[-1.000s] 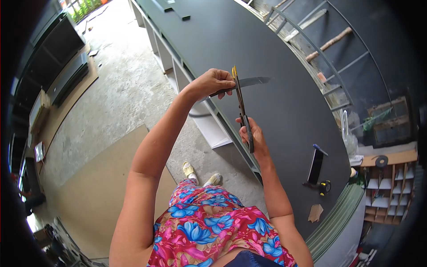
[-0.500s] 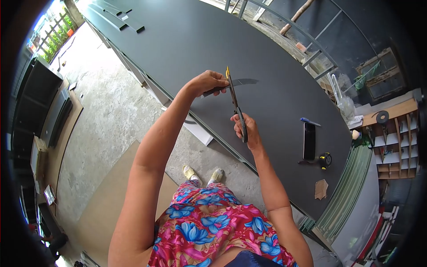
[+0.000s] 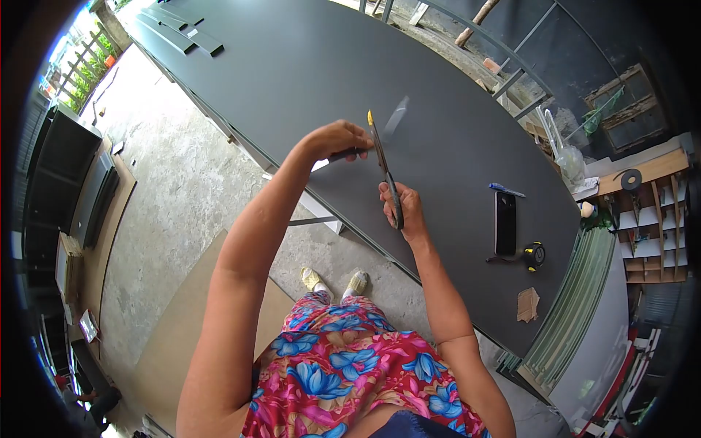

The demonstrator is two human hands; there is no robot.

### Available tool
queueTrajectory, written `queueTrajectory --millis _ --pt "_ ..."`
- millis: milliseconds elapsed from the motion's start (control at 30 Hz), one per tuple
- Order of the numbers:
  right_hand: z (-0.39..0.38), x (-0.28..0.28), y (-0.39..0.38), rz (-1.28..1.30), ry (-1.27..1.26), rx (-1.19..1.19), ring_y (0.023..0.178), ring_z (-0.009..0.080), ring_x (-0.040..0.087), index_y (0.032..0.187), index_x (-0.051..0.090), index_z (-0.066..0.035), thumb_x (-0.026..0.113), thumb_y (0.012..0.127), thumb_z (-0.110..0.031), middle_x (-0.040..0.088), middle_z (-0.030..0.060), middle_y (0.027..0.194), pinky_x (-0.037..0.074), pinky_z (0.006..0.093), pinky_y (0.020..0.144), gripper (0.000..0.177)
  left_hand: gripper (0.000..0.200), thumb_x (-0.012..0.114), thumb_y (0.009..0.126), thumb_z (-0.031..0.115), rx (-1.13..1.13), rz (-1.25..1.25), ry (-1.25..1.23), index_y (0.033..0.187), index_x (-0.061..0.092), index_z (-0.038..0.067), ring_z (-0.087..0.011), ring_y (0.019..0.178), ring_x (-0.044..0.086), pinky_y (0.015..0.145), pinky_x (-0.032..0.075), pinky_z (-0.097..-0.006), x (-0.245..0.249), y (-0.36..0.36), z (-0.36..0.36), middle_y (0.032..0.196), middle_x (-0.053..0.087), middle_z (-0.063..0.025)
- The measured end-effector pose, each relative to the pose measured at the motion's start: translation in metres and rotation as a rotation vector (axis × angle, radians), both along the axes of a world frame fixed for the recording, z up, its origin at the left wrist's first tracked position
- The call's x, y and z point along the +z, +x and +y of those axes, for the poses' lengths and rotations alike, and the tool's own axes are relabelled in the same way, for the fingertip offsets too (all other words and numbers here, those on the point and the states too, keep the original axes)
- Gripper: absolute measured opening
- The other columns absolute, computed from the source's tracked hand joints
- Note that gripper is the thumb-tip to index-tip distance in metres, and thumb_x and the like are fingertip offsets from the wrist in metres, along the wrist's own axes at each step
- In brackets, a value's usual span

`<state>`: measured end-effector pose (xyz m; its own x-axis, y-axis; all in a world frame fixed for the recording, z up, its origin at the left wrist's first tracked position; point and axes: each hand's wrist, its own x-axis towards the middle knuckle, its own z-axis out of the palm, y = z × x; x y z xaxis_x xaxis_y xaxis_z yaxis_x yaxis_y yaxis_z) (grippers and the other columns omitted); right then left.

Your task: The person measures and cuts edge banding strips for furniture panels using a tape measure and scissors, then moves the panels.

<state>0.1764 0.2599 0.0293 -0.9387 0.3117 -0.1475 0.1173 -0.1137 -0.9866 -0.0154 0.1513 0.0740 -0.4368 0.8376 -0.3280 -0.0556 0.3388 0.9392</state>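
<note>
My left hand (image 3: 345, 140) pinches a dark strip (image 3: 342, 155) over the grey panel (image 3: 453, 160). My right hand (image 3: 406, 210) is wrapped round the dark handles of a pair of scissors (image 3: 382, 159). The yellow-tipped blades point away from me and look closed, right beside the left fingertips. Just beyond the blades, a short loose piece of strip (image 3: 397, 117) is tilted and smeared by motion, touching neither hand. The end of the held strip is partly hidden by my fingers.
To the right on the panel are a phone (image 3: 505, 223), a blue pen (image 3: 507, 190), a tape measure (image 3: 534, 255) and a cardboard scrap (image 3: 528, 304). Dark metal strips (image 3: 186, 35) lie at the far left end. Stacked glass-like sheets (image 3: 573, 314) stand by the right edge.
The strip that ran on past the scissors is cut through. Its outer piece has come away and turned steeper, while both hands stay nearly in place. The view has shifted slightly.
</note>
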Motion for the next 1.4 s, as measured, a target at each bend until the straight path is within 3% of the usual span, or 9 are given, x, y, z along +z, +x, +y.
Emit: queueTrajectory --millis 233,433,800,900,1067,1133,1200,1333,1400 --pt "0.014 0.031 -0.009 -0.086 0.279 0.038 0.038 0.0016 0.037 0.069 0.052 -0.005 0.058 0.079 -0.038 0.041 -0.0042 0.046 0.030 0.0178 0.034 0.035 0.014 0.057 0.077 0.019 -0.070 0.283 -0.212 0.077 0.062 0.006 -0.0065 0.047 0.048 0.043 0.036 -0.0215 0.000 0.023 0.011 0.060 0.057 0.0000" --pt "0.051 0.035 0.022 -0.379 1.111 -0.257 0.063 0.0227 0.060 0.082 0.058 -0.002 0.061 0.072 -0.039 0.060 0.0087 0.066 0.044 0.0318 0.057 0.039 0.015 0.056 0.079 0.017 0.145 0.238 -0.059 0.079 0.061 0.003 -0.0068 0.045 0.048 0.045 0.039 -0.0210 0.034 0.000 -0.021 0.063 0.061 -0.0033" --pt "0.100 0.015 0.021 -0.402 1.474 -0.306 0.088 0.0270 0.055 0.098 0.058 -0.005 0.068 0.068 -0.029 0.056 0.0106 0.095 0.045 0.0377 0.075 0.039 0.018 0.047 0.088 0.019 0.335 0.135 0.283 0.085 0.052 0.002 -0.0084 0.044 0.055 0.040 0.044 -0.0152 0.122 0.032 -0.077 0.066 0.060 -0.0102" --pt "0.086 0.027 0.020 -0.248 1.434 -0.318 0.095 0.0264 0.054 0.101 0.057 -0.004 0.066 0.071 -0.031 0.056 0.0114 0.099 0.045 0.0370 0.078 0.041 0.018 0.044 0.089 0.018 0.379 0.035 0.393 0.089 0.050 0.001 -0.0103 0.046 0.057 0.041 0.047 -0.0167 0.126 0.050 -0.082 0.067 0.060 -0.0116" --pt "-0.011 0.075 0.019 0.341 0.341 0.284 0.114 0.0251 0.042 0.115 0.048 -0.002 0.060 0.075 -0.042 0.049 0.0150 0.117 0.034 0.0351 0.093 0.058 0.018 0.042 0.090 0.017 0.541 -0.154 0.556 0.091 0.049 0.001 -0.0099 0.052 0.058 0.046 0.047 -0.0183 0.122 0.076 -0.082 0.067 0.061 -0.0099" --pt "-0.055 0.064 0.022 0.489 0.283 0.493 0.113 0.0259 0.044 0.117 0.046 -0.002 0.060 0.074 -0.044 0.049 0.0158 0.118 0.030 0.0342 0.096 0.062 0.019 0.043 0.090 0.018 0.703 -0.214 0.577 0.092 0.050 0.001 -0.0083 0.052 0.056 0.047 0.044 -0.0185 0.121 0.083 -0.081 0.065 0.060 -0.0078" --pt "-0.081 0.055 0.033 0.329 0.244 0.742 0.110 0.0241 0.046 0.116 0.046 -0.001 0.062 0.073 -0.041 0.051 0.0144 0.114 0.030 0.0338 0.096 0.061 0.019 0.042 0.089 0.016 0.676 -0.360 0.693 0.095 0.047 -0.002 -0.0119 0.060 0.059 0.050 0.045 -0.0215 0.101 0.065 -0.096 0.082 0.061 -0.0124" --pt "-0.099 0.018 0.067 0.050 -0.159 0.737 0.081 0.0121 0.057 0.100 0.055 0.001 0.059 0.079 -0.019 0.061 0.0072 0.083 0.043 0.0244 0.075 0.029 0.019 0.041 0.089 0.015 0.591 -0.531 0.887 0.099 0.045 -0.001 -0.0139 0.069 0.059 0.055 0.041 -0.0244 0.073 0.032 -0.131 0.095 0.060 -0.0113" --pt "-0.088 0.006 0.086 -0.002 -0.167 0.675 0.073 0.0099 0.057 0.094 0.057 0.001 0.056 0.081 -0.014 0.061 0.0058 0.076 0.044 0.0224 0.069 0.021 0.016 0.044 0.088 0.014 0.892 -0.439 0.809 0.098 0.045 0.002 -0.0168 0.077 0.060 0.060 0.044 -0.0273 0.061 0.023 -0.143 0.098 0.059 -0.0120"
